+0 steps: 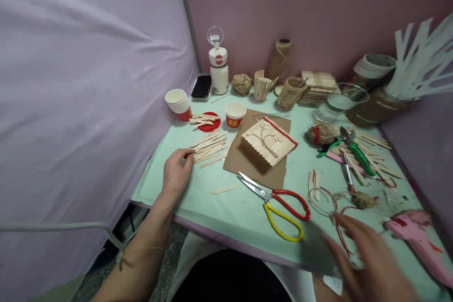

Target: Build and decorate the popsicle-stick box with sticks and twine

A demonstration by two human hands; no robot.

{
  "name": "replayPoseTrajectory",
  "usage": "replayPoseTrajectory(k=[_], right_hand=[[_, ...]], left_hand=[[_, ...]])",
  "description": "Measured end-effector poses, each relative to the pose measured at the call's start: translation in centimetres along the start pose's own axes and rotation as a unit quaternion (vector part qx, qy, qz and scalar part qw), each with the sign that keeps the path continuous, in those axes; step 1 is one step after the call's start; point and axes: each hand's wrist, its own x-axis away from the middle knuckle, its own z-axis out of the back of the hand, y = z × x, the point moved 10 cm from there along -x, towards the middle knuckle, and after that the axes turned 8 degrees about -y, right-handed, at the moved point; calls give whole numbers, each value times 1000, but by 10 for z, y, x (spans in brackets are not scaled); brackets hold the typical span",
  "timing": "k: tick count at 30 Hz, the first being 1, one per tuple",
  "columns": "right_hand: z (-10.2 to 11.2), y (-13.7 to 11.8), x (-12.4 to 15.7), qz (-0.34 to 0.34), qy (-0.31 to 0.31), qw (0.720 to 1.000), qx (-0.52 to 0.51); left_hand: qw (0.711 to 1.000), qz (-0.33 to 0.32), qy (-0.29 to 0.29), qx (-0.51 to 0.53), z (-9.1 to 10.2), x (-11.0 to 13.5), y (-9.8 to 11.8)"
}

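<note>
My left hand (178, 170) rests on the table beside a loose pile of thin wooden sticks (210, 147). A gap shows between its thumb and index finger, whose tip touches the pile's edge; the other fingers are partly hidden. Blurred by motion, my right hand (371, 255) is over the front right of the table with fingers apart, close to a red cord (340, 236). Left of it lie scissors (271, 196) with one red and one yellow handle. A small box covered in wooden sticks (269, 139), trimmed in red with twine on top, sits on brown cardboard (235, 163).
A pink glue gun (412, 233) lies at the right, near green-handled pruners (359, 153) and a marker (347, 172). Paper cups (178, 101), a white bottle (219, 78), a twine ball (242, 84) and a clear plastic cup (336, 106) stand farther back.
</note>
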Motion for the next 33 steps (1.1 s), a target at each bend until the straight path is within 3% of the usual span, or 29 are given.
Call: replayPoseTrajectory(k=[2, 4, 8, 14, 18, 21, 25, 33], right_hand=[[-34, -37, -19, 58, -27, 998, 10], [-64, -54, -33, 69, -58, 996, 29], [-89, -51, -46, 38, -93, 993, 63], [-87, -46, -51, 35, -116, 992, 38], [-74, -49, -40, 10, -116, 993, -13], [-73, -51, -29, -26, -168, 983, -73], [-81, -55, -19, -67, -231, 960, -141], [-91, -54, -20, -91, -224, 950, -198]], left_hand=[[1000, 5, -3, 10, -2, 0, 0], [1000, 14, -1, 18, -2, 1, -3], [999, 35, 2, 22, 2, 2, -15], [998, 43, -23, 27, -5, 0, -23], [998, -12, -55, 13, -19, -5, -10], [994, -62, -84, -16, -35, -10, 1], [988, -77, -111, -72, -54, -15, 7], [987, -55, -95, -115, -48, -27, 11]])
